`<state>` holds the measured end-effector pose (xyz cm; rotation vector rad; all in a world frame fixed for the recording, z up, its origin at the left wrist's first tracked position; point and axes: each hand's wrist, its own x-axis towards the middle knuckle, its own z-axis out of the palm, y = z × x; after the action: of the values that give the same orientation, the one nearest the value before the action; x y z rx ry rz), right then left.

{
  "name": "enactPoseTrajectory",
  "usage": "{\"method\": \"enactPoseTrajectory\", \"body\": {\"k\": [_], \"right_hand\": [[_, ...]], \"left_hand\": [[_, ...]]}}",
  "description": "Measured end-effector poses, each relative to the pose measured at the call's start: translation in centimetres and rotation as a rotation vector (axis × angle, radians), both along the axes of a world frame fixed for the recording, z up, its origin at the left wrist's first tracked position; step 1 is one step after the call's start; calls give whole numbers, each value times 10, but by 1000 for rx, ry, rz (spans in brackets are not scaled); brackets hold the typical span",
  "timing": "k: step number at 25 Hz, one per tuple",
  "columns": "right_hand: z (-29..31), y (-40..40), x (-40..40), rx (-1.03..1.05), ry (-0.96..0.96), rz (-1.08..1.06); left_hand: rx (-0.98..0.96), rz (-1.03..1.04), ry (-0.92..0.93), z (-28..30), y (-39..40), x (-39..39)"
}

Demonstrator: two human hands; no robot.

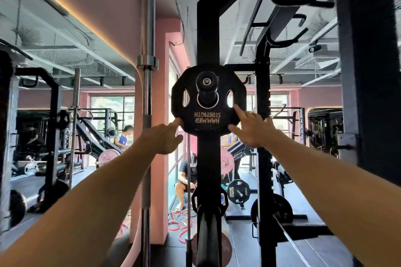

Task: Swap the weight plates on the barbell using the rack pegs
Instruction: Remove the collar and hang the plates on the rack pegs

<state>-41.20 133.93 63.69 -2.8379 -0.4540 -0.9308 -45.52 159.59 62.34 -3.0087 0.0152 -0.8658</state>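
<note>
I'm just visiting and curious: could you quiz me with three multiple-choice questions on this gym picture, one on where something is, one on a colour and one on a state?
1. Where does the black weight plate sit?
A. on a peg of the rack upright
B. flat on the floor
C. on a bench

2. What colour is the far wall?
A. green
B. pink
C. white

3. How are the hands on the plate?
A. both curled into fists away from it
B. fingers straight, touching its edges
C. only one hand is raised

Answers: 1 A, the peg passes through its centre hole. 2 B, it is plainly pink. 3 B, left hand and right hand reach it with extended fingers.
</note>
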Motion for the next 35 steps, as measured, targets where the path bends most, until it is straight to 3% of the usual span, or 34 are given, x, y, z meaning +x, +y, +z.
{"method": "enactPoseTrajectory", "body": {"k": [11, 19, 25, 35], "right_hand": [[-18, -60, -179, 20, 99, 27], [-29, -133, -271, 11, 180, -48], [-35, -217, -293, 45, 212, -44], [-50, -426, -290, 30, 245, 3]], "left_hand": [[-85, -119, 33, -32, -16, -181], [-155, -197, 36, -34, -66, -265], [-168, -198, 14, -23, -140, -290], [-233, -147, 21, -46, -353, -298]]}}
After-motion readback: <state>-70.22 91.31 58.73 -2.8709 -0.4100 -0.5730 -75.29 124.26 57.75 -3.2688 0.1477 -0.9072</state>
